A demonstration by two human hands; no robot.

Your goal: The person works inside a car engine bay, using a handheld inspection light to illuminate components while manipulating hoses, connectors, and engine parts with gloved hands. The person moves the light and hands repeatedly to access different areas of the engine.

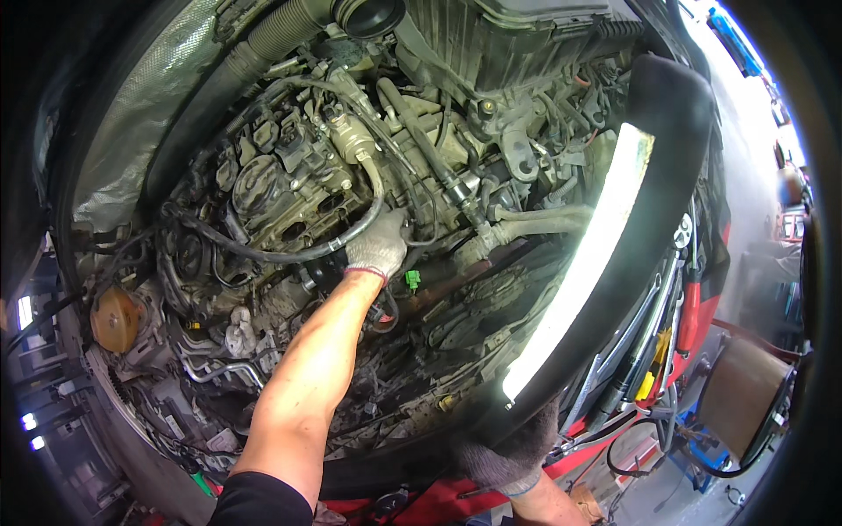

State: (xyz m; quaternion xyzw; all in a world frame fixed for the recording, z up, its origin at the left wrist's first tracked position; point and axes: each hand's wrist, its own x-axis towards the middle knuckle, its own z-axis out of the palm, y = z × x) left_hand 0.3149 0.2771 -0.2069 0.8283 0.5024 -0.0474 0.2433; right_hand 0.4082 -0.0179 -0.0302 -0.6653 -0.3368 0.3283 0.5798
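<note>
My left hand point(377, 245), in a pale knitted glove with a red cuff edge, reaches in among the hoses on the near side of the engine point(281, 184). Its fingers go down behind a black hose point(289, 257) and thin lines, so their grip is hidden. A silvery canister-shaped part point(353, 138) with a curved pipe sits just beyond it. Down at the lower right, my right hand point(509, 456), in a darker grey glove, is closed round the lower end of a long black work light point(653, 175). The light's bright strip is lit and slants up across the engine bay.
A green connector point(412, 280) sits just right of my left wrist. Farther off are a ribbed air duct point(281, 35) and a dark plastic housing point(526, 53). Ratchets and other tools point(653, 324) lie on a red surface along the right edge. An amber reservoir point(117, 318) stands at left.
</note>
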